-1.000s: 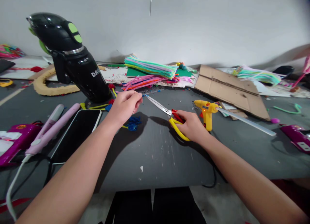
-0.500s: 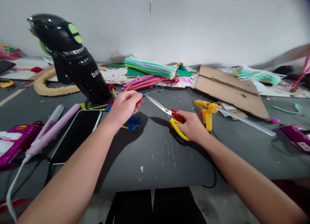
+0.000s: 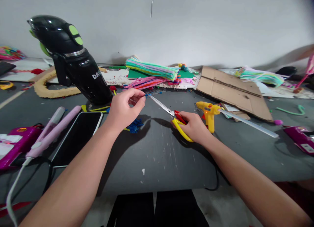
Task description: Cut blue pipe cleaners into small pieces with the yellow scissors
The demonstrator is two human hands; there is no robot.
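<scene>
My left hand (image 3: 127,107) is closed in a pinch on a short blue pipe cleaner piece (image 3: 147,95), of which only a small tip shows past the fingertips. Scissors (image 3: 163,106) with one red and one yellow handle loop are in my right hand (image 3: 192,126). Their blades look nearly closed and point up-left, the tips right at the blue piece. Below my left hand, a tangle of blue pipe cleaner (image 3: 134,126) lies on the grey table (image 3: 157,161). Yellow pipe cleaner stems (image 3: 98,108) lie partly behind my left wrist.
At left stand a black bottle (image 3: 85,75), a phone (image 3: 78,138) and a pink straightener (image 3: 52,132). A yellow glue gun (image 3: 209,114) with a long stick is beside my right hand. Behind lie pipe cleaner bundles (image 3: 152,69) and cardboard (image 3: 233,91).
The fingers of my left hand have shifted and the wrist has turned slightly, opening a gap between thumb and curled fingers. The scissors have moved a touch right and stay at the blue piece.
</scene>
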